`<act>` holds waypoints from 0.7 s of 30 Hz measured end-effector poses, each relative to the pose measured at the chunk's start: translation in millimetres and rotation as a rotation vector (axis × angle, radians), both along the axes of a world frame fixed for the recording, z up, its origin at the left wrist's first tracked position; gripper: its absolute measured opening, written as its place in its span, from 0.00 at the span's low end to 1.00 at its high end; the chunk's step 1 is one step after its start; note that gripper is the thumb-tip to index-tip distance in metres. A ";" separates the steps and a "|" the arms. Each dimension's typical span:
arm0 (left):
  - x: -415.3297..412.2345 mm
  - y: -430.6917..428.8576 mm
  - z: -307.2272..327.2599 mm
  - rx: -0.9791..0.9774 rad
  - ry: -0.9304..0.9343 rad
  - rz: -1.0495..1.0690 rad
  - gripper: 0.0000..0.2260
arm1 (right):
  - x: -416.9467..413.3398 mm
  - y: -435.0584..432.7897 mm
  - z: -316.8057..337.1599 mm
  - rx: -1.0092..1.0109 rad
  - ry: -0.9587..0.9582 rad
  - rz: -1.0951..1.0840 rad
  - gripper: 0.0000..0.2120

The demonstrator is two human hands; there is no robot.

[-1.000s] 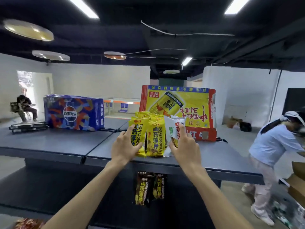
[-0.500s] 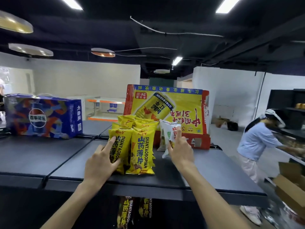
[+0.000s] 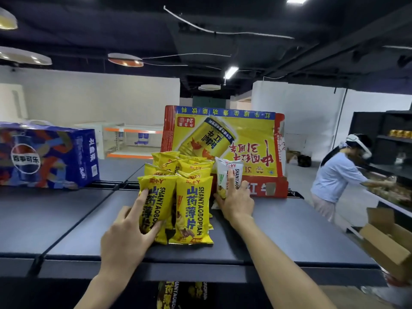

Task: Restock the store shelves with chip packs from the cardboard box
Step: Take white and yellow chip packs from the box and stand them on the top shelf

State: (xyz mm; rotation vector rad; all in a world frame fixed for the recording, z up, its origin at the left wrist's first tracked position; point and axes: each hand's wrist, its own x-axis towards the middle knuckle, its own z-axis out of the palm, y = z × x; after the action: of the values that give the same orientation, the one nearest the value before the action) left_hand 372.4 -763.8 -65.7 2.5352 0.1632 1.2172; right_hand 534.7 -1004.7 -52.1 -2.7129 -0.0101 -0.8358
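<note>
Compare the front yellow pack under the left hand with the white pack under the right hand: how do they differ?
Colour: the yellow pack is yellow with blue lettering; the white pack is white with a green mark. Place: the yellow pack fronts a row of like packs; the white pack stands apart to their right, further back. Both stand upright on the shelf top.

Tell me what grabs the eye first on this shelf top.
Yellow chip packs stand clustered on the dark shelf top, the left grip holding the front-left one, the right grip holding a white pack beside them. Behind stands an upside-down yellow-and-red drink carton, with a blue Pepsi case far left.
</note>
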 end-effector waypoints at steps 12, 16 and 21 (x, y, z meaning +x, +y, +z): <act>-20.2 11.2 -18.3 -0.129 -0.010 -0.257 0.29 | -4.3 0.2 -3.2 0.137 0.095 0.063 0.46; -18.8 6.9 -16.3 -0.105 0.042 -0.234 0.26 | -17.0 1.6 1.7 0.184 0.159 0.086 0.51; -22.4 2.8 -3.9 -0.111 0.130 -0.223 0.24 | -38.0 5.1 0.3 0.198 0.208 0.067 0.54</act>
State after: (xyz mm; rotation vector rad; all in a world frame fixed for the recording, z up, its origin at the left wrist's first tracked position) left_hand 350.0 -761.0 -69.6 2.4586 -0.0211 0.9342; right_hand 496.7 -999.6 -51.9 -2.5819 0.0258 -0.5045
